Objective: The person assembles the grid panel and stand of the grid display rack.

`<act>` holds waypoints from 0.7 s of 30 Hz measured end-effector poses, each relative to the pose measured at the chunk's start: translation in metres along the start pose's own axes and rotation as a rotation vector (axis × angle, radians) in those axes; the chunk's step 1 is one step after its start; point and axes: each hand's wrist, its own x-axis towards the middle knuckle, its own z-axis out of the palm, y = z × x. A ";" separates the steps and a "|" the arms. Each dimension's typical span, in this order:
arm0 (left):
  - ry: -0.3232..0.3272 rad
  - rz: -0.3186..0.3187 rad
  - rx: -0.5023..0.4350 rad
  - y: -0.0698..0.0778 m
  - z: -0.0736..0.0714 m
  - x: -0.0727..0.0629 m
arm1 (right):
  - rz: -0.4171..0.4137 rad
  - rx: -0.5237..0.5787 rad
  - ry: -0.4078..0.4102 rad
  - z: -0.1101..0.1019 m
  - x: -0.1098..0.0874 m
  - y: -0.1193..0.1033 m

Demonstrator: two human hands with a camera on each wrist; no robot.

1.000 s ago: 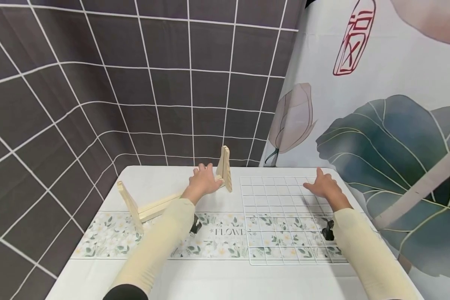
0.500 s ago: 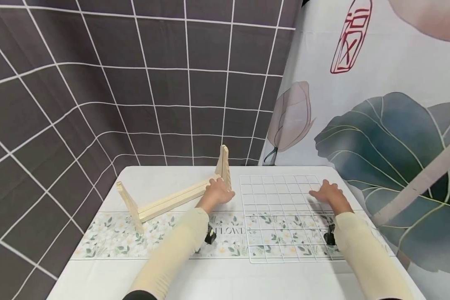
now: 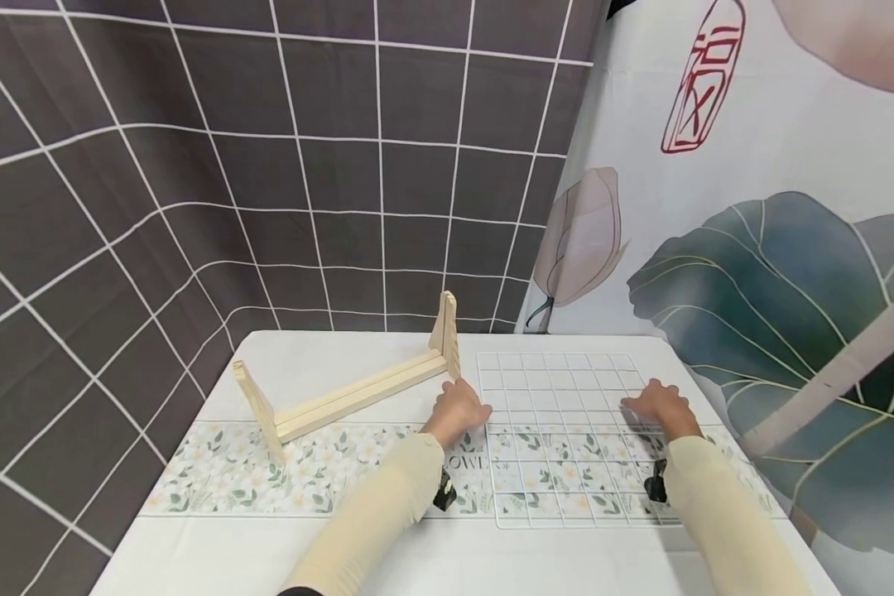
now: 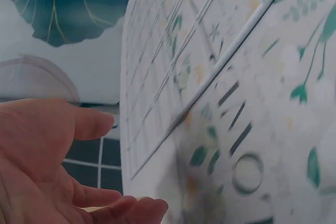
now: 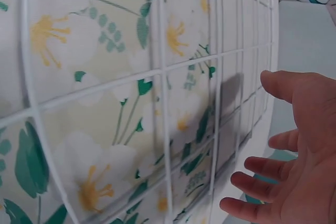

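A white wire grid panel (image 3: 559, 439) lies flat on the table, partly over its floral band. My left hand (image 3: 456, 411) hovers by the panel's left edge, and in the left wrist view its thumb and fingers are spread apart with nothing between them. On the right side, my right hand (image 3: 661, 406) is over the panel's right edge. The right wrist view shows that hand (image 5: 299, 150) with loosely extended fingers beside the wires, holding nothing. Behind and left of my left hand stands a wooden frame (image 3: 361, 396), a long bar with an upright end piece at each end.
The white table (image 3: 387, 550) carries a printed floral strip (image 3: 216, 468) across its middle. A dark grid-patterned curtain (image 3: 328, 165) closes off the back and left. To the right hangs a white curtain (image 3: 663, 223) with leaf prints.
My left hand has moved away from the wooden frame, rightward and nearer, to the panel's left edge. My right hand has come slightly nearer along the right edge.
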 end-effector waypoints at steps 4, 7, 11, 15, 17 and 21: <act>-0.021 0.021 -0.001 0.000 0.012 0.000 | 0.011 -0.006 -0.014 0.005 -0.001 0.001; -0.037 0.035 0.010 -0.001 0.018 0.000 | 0.018 0.001 -0.021 0.007 0.000 0.002; -0.060 0.036 0.012 -0.001 0.023 0.002 | 0.026 0.006 -0.008 0.009 0.002 0.005; -0.070 0.022 -0.006 0.001 0.027 0.002 | 0.024 -0.009 0.006 0.011 0.005 0.006; -0.065 0.017 -0.022 0.002 0.029 0.001 | 0.026 -0.011 0.014 0.012 0.007 0.006; -0.058 0.023 -0.040 0.003 0.033 0.000 | 0.044 -0.002 0.029 0.013 0.008 0.004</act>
